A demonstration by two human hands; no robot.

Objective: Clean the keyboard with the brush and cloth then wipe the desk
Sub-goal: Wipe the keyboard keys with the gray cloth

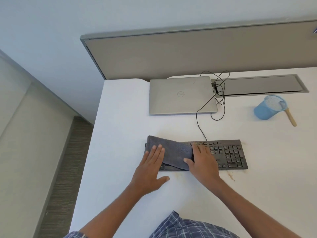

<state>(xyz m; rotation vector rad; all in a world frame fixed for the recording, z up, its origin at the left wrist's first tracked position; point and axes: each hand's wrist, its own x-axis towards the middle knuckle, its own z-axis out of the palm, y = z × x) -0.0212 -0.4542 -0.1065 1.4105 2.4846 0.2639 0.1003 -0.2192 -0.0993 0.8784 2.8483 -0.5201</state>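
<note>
At the white table (120,117), a person presses a grey cloth (175,152) over the left half of the black keyboard (228,155). The left hand (151,170) and right hand (202,162) lie open and flat, one on each end. A hard sideways wipe could slide the keyboard, tug its cable (199,124), or scatter the brown crumbs (230,176) nearby.
</note>
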